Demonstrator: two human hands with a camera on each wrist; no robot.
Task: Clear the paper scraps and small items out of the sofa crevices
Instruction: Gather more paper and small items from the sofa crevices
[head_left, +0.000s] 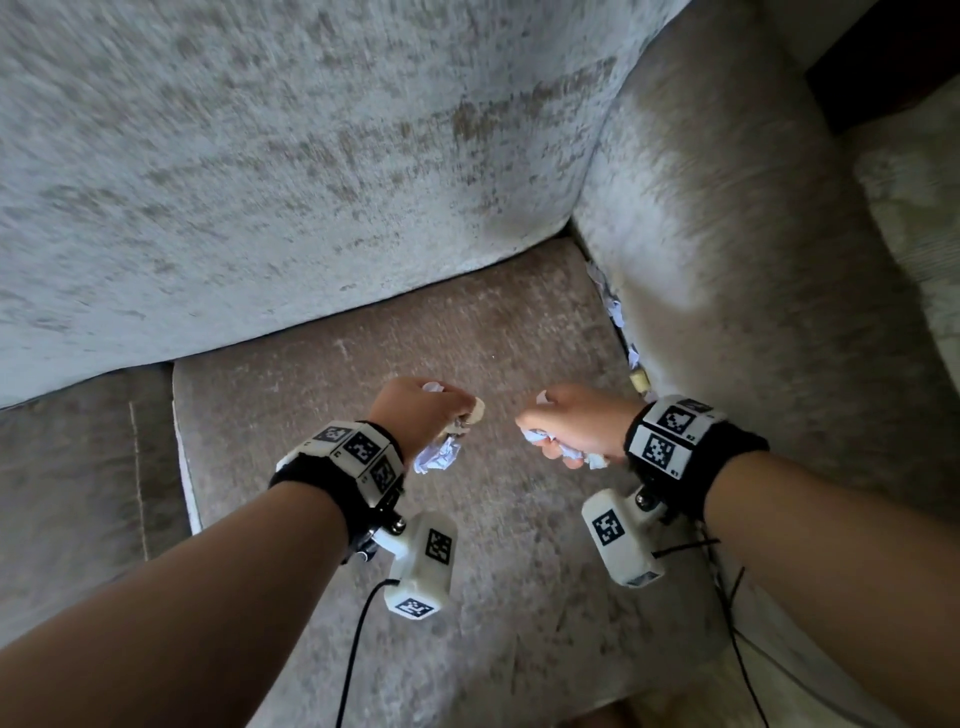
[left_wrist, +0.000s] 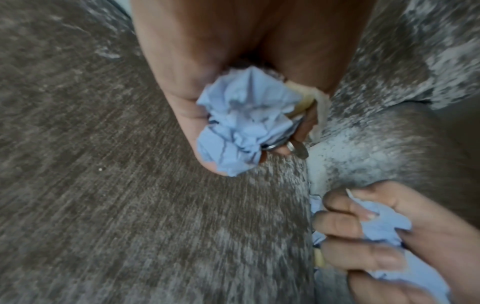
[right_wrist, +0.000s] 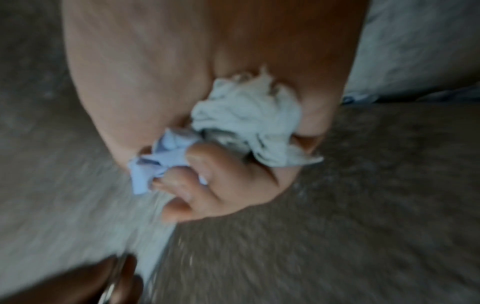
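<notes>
1. Crumpled pale blue paper scraps (left_wrist: 241, 123) fill the left hand (head_left: 415, 415), whose fingers curl tightly around them; much of the wad is buried in the fist.
2. Only the left wrist view shows a metal ring or coin-like piece (left_wrist: 298, 147) and a cream bit (left_wrist: 309, 100) wedged beside that paper; what they are is hard to tell.
3. Just right of centre in the head view, the right hand (head_left: 576, 428) grips its own scraps (right_wrist: 249, 121), fingers wrapped around them. The right wrist view is blurred, so the wad's edges smear.
4. More scraps (head_left: 615, 312) and a small tan item (head_left: 640, 382) sit half swallowed in the crevice (head_left: 623, 343) between seat cushion (head_left: 467, 322) and armrest (head_left: 727, 260), at centre right of the head view.
5. Both hands hover over the seat cushion, close together but apart.
6. Behind them the back cushion (head_left: 260, 156) runs off the top edge.
</notes>
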